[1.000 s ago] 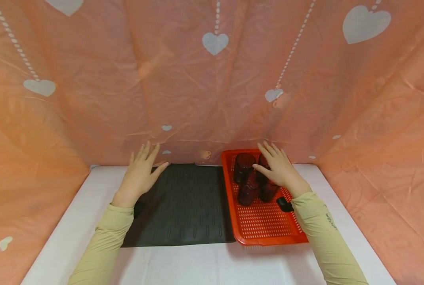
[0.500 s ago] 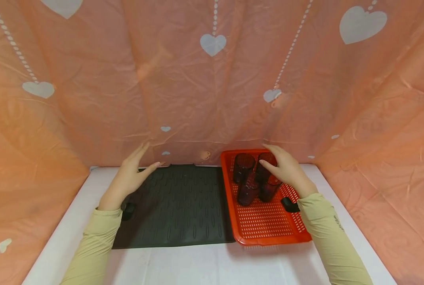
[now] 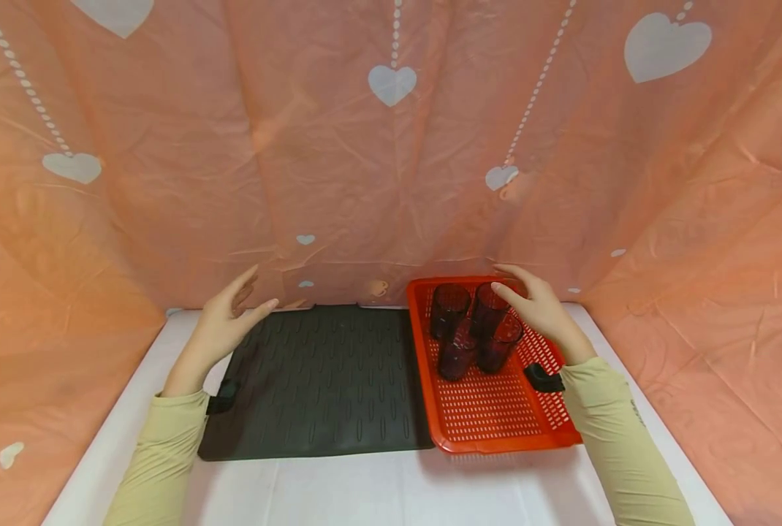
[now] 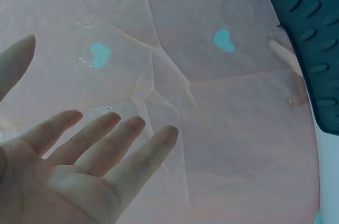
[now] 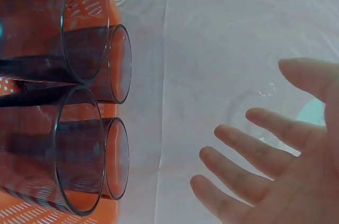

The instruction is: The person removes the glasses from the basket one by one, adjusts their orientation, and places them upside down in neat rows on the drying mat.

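Glasses [image 3: 457, 359] stand in the basket [image 3: 496, 443], left hand [image 3: 222, 321] and right hand [image 3: 541, 305] spread, seemingly before any grasp, the next move calling for a careful grip.

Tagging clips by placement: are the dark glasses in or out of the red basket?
In. The head view shows all four glasses inside the rim of the red basket, none on the dark mat.

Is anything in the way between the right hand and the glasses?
Nothing visible. The right hand is apart from the four glasses, and the right wrist view shows only open space between its fingertips and their rims. The basket surrounds the glasses but is open on top.
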Motion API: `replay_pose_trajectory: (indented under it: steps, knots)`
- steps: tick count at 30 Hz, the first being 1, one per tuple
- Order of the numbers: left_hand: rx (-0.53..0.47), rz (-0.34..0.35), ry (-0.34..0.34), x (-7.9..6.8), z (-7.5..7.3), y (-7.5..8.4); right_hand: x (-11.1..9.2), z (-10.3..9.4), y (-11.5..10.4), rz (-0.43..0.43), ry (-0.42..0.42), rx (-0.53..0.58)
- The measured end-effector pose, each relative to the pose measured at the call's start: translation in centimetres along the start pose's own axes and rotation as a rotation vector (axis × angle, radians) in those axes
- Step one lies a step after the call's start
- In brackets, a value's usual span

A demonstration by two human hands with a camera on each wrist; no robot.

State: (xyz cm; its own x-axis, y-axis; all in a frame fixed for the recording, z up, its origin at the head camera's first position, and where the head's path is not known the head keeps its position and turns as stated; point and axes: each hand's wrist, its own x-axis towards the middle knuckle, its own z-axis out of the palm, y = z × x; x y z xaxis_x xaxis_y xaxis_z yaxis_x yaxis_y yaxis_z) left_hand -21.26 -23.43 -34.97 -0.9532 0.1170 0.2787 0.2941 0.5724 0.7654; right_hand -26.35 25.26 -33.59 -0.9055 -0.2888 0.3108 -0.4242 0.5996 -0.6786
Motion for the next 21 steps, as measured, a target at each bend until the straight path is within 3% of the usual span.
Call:
replay_pose_trajectory:
  steps: [9,15,21]
  knots:
    - [-0.105,-0.058,-0.017,-0.4,-0.7,-0.3,-0.4,-0.7,-0.2,0.004,-0.017,0.112]
    - [-0.178,-0.073,-0.02,-0.7,-1.0,-0.4,-0.8,-0.8,0.3,0.026,-0.041,0.254]
    - [-0.233,-0.096,-0.039,-1.2,-1.2,-0.6,-1.4,-1.2,1.0,0.061,-0.061,0.285]
